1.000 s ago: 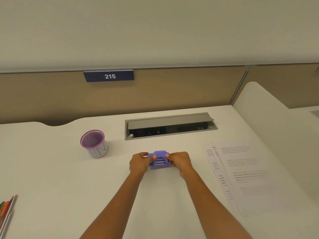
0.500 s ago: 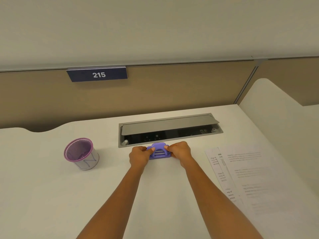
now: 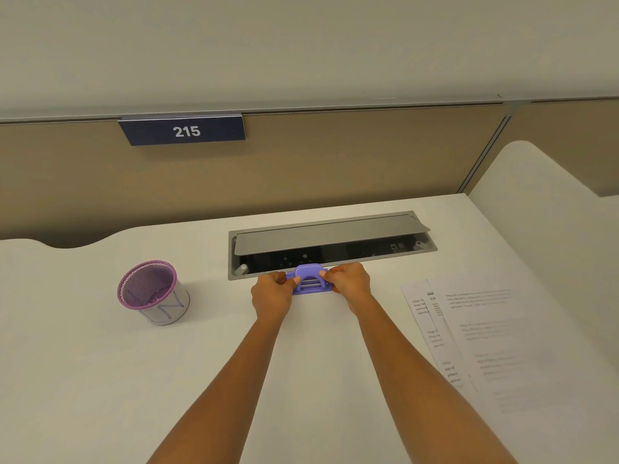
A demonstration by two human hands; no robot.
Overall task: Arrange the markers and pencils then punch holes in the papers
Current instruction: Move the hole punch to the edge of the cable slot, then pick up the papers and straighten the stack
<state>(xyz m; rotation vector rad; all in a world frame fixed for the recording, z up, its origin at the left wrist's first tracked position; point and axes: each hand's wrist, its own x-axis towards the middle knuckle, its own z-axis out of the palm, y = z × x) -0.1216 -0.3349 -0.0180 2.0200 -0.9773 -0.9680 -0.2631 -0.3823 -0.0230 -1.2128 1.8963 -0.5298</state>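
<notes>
Left hand [image 3: 272,294], centre of frame: fingers curled on the left end of the purple hole punch [image 3: 310,280]. Right hand [image 3: 350,285]: likewise clamped on the punch's right end. Hole punch: sat on the white table [image 3: 100,380], just in front of the recessed cable box [image 3: 335,244], whose grey lid was partly raised. Papers [image 3: 485,333]: overlapping printed sheets, lower right of frame, well apart from the punch. Mesh cup [image 3: 149,291]: purple-rimmed, upright, left of centre; contents could not be made out. Markers and pencils: none in view. Number plate 215 [image 3: 182,130]: upper left, on the partition. Step in hand, as judged: positioning the punch ahead of punching. Next move called for bringing the punch and a paper edge together, with the sheets squared in the slot before pressing.
</notes>
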